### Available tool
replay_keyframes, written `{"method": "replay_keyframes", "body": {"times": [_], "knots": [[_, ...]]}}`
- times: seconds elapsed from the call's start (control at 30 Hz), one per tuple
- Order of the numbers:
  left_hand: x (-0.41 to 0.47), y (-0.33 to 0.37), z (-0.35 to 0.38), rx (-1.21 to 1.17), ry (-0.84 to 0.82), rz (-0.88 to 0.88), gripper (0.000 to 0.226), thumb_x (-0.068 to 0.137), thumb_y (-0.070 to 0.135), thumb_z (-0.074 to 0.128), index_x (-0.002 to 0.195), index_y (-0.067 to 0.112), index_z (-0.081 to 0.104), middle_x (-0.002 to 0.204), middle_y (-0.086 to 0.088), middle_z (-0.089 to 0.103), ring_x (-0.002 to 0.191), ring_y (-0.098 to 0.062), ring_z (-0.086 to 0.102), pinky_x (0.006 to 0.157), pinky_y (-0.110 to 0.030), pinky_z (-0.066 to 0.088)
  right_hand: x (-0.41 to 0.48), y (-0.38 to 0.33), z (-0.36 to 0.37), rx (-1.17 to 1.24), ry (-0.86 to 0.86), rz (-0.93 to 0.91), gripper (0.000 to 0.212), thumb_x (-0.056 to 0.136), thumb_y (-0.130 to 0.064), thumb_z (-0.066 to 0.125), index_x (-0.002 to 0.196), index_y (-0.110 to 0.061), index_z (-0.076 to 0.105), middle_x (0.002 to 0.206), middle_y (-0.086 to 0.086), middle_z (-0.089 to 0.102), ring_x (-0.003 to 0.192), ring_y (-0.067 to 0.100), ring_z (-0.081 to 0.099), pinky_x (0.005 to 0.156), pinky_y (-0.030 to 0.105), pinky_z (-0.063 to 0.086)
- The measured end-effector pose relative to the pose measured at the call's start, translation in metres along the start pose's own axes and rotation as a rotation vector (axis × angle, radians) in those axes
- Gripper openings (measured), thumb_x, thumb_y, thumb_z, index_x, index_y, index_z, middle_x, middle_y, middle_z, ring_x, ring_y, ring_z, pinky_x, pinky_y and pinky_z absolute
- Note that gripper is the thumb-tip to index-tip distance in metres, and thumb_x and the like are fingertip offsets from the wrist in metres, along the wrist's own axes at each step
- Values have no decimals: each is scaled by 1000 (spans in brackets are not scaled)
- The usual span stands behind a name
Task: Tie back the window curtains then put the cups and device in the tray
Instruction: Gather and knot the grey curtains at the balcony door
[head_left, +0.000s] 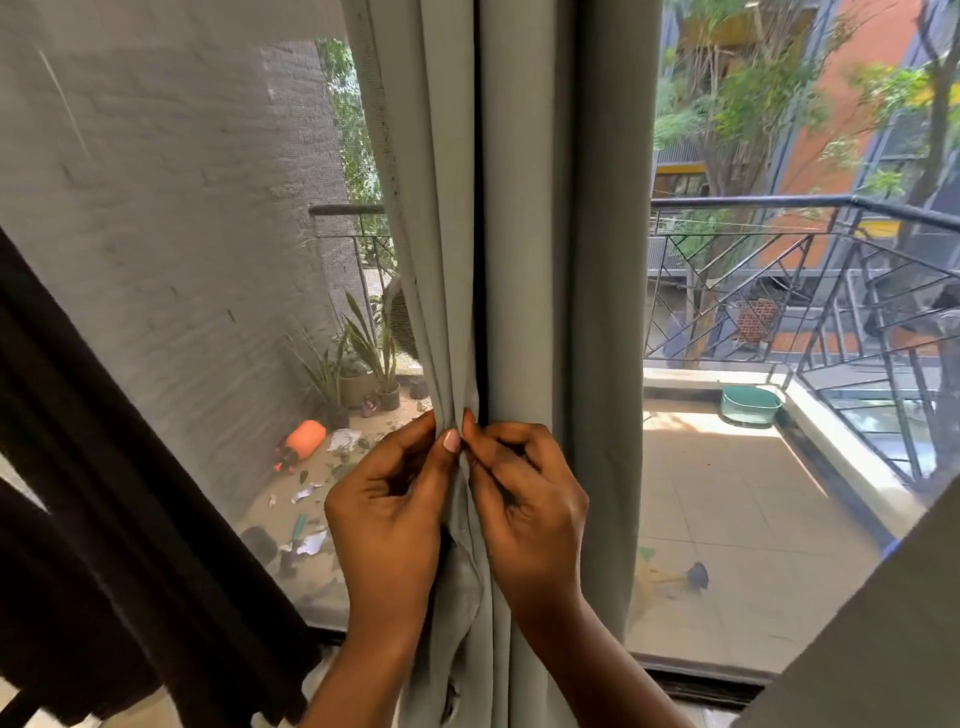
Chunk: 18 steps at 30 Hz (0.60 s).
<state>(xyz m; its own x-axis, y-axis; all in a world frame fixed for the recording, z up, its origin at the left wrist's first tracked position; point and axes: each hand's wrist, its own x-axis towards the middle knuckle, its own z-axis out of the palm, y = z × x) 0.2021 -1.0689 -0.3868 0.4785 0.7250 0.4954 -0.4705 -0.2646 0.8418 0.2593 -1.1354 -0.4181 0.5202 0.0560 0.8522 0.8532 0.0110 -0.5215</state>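
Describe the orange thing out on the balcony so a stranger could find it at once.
Look through the mesh-screened window left of the grey curtain, down to the balcony floor by the grey brick wall. Just in front of the potted plants lies an orange container on its side, the only bright orange object among scattered leaves and paper scraps.

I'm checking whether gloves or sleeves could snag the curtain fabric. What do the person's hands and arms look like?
Both are bare. The left hand and right hand wear no gloves, and no rings, watch or bracelets show. The forearms are uncovered to the bottom of the picture, with no sleeve in view. The one nail that shows clearly, on the left thumb, is short and unpainted.
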Motion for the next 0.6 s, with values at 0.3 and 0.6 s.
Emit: {"method": "replay_keyframes", "body": {"times": [0.3,0.6], "knots": [[-1,4,-4,39,-11,12,20,76,12,68,93,24,69,77,26,71,81,7,68,72,-5,48,-3,1,-5,72,0,4,19,85,-8,65,104,-6,70,90,5,64,82,5,63,74,14,50],[3,3,-3,64,0,47,20,71,20,74,90,20,71,79,15,74,75,-2,70,71,-13,52,-3,4,-14,139,-195,86,21,88,-16,60,105,-11,71,93,-2,63,85,9,63,71,26,55]]}}
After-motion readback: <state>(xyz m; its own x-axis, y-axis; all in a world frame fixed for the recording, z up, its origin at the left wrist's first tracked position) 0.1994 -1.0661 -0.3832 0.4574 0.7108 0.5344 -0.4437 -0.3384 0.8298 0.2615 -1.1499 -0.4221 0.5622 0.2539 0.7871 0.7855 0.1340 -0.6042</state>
